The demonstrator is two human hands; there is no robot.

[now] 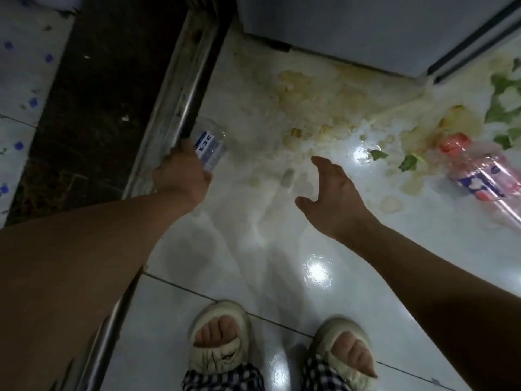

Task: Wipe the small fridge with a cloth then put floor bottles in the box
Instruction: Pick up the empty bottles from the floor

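Now left hand (180, 176) gripping clear bottle (210, 149), right hand (331, 193) spread empty, pink bottle (479, 173) well right

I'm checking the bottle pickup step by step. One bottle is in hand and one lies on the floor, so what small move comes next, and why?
Probably reach the right hand toward the red-capped bottle. It lies on the stained floor to that side, the right hand is open and empty, and the left hand already grips the clear bottle.

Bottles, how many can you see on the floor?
2. One clear bottle with a blue label is by the metal door track, gripped by the left hand. One pink-labelled bottle with a red cap lies at the right. More may be hidden out of view.
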